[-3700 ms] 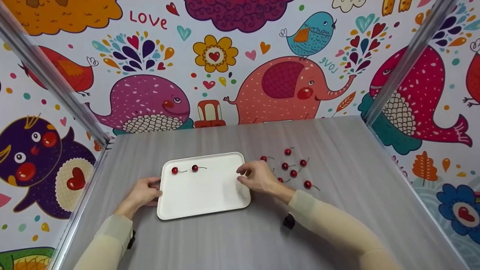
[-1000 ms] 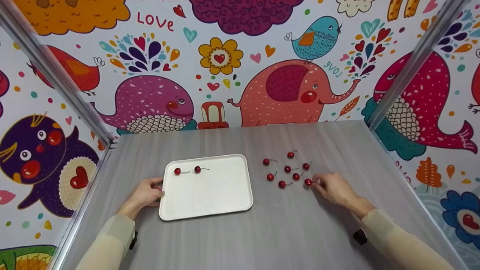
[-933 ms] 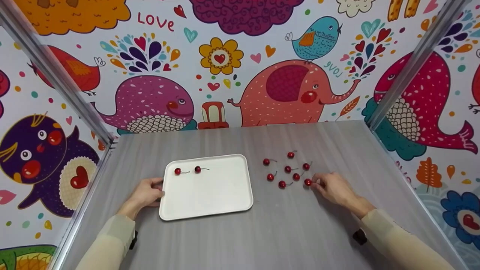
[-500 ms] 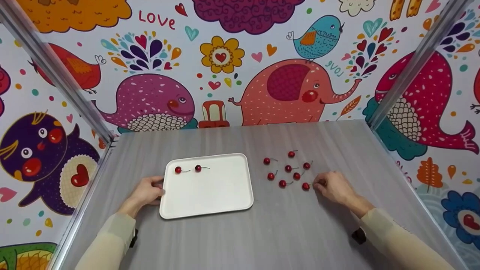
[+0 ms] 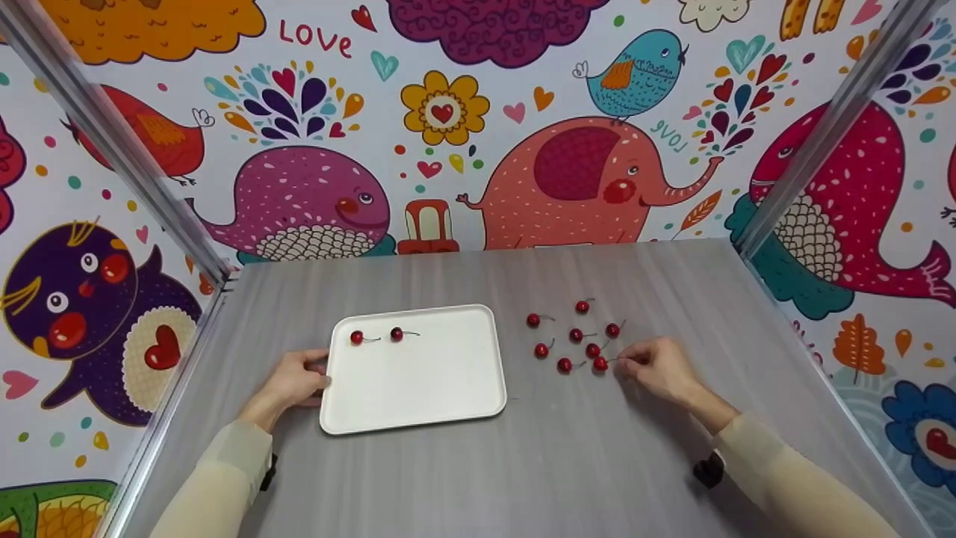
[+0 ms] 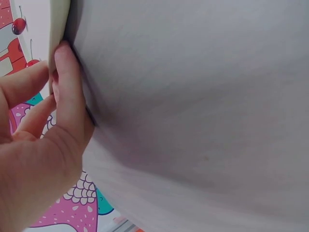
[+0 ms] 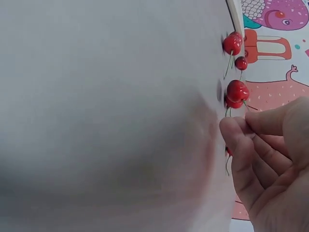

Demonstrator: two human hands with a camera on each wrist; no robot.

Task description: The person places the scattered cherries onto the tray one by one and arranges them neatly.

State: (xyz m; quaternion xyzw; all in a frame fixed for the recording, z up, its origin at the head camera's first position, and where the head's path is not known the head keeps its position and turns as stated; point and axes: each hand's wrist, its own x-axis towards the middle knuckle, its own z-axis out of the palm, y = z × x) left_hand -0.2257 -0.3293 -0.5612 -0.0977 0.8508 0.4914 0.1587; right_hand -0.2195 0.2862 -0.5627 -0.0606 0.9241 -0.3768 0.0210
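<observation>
- Your right hand (image 5: 661,371) hides the end of the thin green stem (image 7: 245,103) it pinches; the left wrist view cuts off most of the white rectangular tray (image 5: 418,385).
- On that stem is a glossy, round red cherry (image 5: 600,364), right of the tray, with a pale highlight.
- Your left hand (image 5: 291,379) grips the tray's left edge.

- The word "LOVE" (image 5: 315,39) in big, thin red letters is on the white back wall with bright cartoon pictures (image 5: 317,9), near the top left.
- A smaller green word (image 5: 667,136) is on that wall too, above the coral-pink cartoon elephant's (image 5: 523,202) trunk. It looks like "LOVE" backward.
</observation>
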